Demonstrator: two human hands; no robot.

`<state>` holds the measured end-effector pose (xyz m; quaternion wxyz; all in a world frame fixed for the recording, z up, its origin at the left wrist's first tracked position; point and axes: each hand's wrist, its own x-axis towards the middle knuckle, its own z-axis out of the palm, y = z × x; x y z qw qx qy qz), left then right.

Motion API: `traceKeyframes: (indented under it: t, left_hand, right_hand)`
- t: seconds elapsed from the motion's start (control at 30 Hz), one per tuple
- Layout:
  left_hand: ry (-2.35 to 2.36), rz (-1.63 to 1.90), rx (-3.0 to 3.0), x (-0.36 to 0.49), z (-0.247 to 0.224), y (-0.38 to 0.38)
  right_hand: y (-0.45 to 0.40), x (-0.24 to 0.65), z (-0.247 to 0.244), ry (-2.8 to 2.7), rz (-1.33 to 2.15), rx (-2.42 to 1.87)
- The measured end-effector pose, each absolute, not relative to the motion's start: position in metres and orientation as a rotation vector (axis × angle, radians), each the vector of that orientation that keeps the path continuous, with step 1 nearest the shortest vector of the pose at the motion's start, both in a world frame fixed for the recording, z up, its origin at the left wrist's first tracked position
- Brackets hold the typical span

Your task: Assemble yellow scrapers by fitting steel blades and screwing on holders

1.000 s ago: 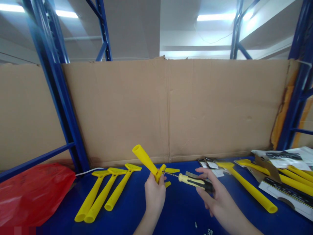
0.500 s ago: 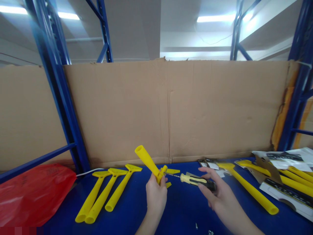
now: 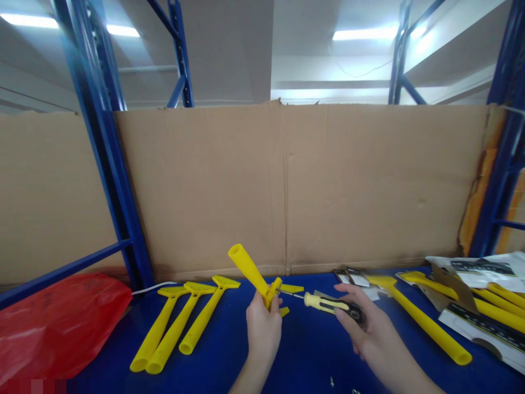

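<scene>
My left hand (image 3: 263, 335) is closed round a yellow plastic scraper (image 3: 247, 268), its hollow handle tilted up to the left and its head beside my thumb. In my right hand (image 3: 372, 324) is a screwdriver (image 3: 319, 302) with a cream and black grip, held between thumb and fingers. Its shaft points left, and the tip meets the scraper's head; a screw there is too small to make out. Part of another yellow piece (image 3: 292, 288) shows behind the left hand.
Several yellow scrapers lie left (image 3: 204, 317) and right (image 3: 430, 323) on the blue tabletop (image 3: 303, 350). A red plastic bag (image 3: 61, 328) is at far left, printed packaging (image 3: 482, 331) at right. Small metal bits (image 3: 332, 381) lie near the front. Cardboard (image 3: 205, 186) stands behind.
The whole view has shifted slightly. The screwdriver's grip looks turned a little in my right hand, its tip still at the scraper's head. My left hand keeps its hold.
</scene>
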<state>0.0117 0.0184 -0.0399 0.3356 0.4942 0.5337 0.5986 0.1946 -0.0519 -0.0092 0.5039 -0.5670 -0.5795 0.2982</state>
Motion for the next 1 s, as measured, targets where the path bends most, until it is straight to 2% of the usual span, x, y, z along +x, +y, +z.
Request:
traceKeyframes:
  t: [0.17,0.4,0.63,1.0]
  left_hand:
    - [1.371,1.565,1.312,0.012,-0.043,0.018]
    - [1.339,1.611,1.290,0.011,-0.043,0.019]
    - [1.312,1.617,1.326,0.012,-0.043,0.017]
    - [1.325,1.588,1.293,0.013,-0.042,0.018]
  right_hand:
    - [-0.053,0.194,-0.003,-1.366,0.789,-1.484]
    - [-0.054,0.192,-0.010,-1.366,0.755,-1.334]
    - [-0.053,0.195,0.001,-1.335,0.740,-1.470]
    - [-0.052,0.197,-0.002,-1.357,0.749,-1.386]
